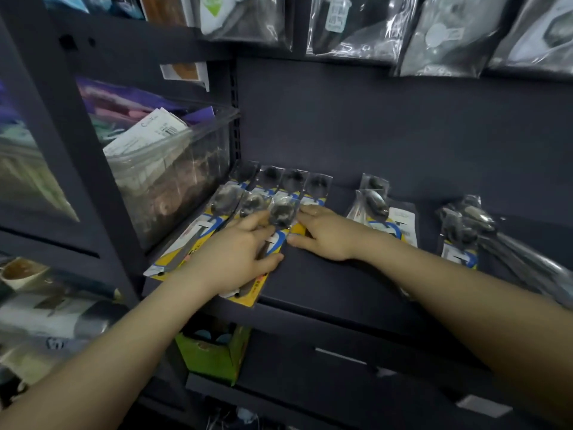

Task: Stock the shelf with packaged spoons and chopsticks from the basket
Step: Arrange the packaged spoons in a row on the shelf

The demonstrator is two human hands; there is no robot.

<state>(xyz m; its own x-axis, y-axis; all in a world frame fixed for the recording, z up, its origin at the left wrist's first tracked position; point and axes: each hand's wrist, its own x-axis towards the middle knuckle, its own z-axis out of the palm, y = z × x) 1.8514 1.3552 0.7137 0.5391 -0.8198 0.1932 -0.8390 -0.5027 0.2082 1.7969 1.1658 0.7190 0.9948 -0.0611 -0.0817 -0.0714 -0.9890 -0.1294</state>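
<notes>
Packaged spoons on yellow and blue cards lie in two overlapping rows at the left end of the dark shelf (325, 287). My left hand (235, 256) lies flat on the front-row spoon pack (282, 211), fingers stretched over it and thumb along its right side. My right hand (325, 234) rests on the shelf just right of that pack, with fingertips and thumb touching the pack's right edge. More spoon packs (376, 203) lie in the middle of the shelf. Another pile of spoon packs (465, 226) is at the right. No basket or chopsticks are in view.
A clear plastic bin (173, 169) of goods stands left of the shelf upright. Bagged items (356, 29) hang above the shelf. A green carton (214, 355) sits on the level below. Bare shelf surface lies between the spoon groups.
</notes>
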